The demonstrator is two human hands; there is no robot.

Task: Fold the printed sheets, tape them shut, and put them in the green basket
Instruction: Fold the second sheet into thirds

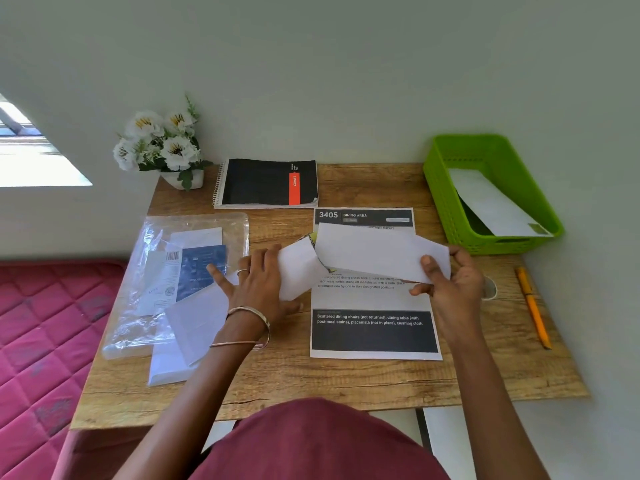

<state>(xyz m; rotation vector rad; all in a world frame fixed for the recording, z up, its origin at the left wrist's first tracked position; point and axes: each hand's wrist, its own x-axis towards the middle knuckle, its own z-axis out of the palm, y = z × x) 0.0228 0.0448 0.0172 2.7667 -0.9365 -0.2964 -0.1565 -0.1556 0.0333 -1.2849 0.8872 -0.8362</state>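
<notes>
1. The right hand [450,282] pinches the right end of a folded sheet [377,252], thumb on top and fingers curled beneath, holding it just above the table.
2. The left hand [258,282] holds the left end of that folded sheet, where a flap bends down over the fingers; a ring and 2 bangles show on this hand and wrist.
3. Under the folded sheet lies a flat printed sheet [374,320], headed "3405 DINING AREA", with a dark band of white text near its lower edge. The folded sheet hides its middle.
4. The green basket [446,202] stands at the table's far right corner, well apart from the hands, with 1 folded white sheet [491,202] already lying inside.
5. Left of the hands is a clear plastic bag [138,306] with white and blue packets in it, and plain white paper [194,327] overlapping its near edge; the left wrist crosses above this paper.
6. A black spiral notebook [268,181] with a red stripe lies at the far edge of the wooden table [284,382], beside a small white pot of white flowers [162,143].
7. An orange pencil [533,306] lies along the right side. Just beside the right hand a pale round thing [490,289] shows, mostly hidden; whether it is tape I cannot tell.
8. A pink quilted mattress [45,334] lies left of the table.
</notes>
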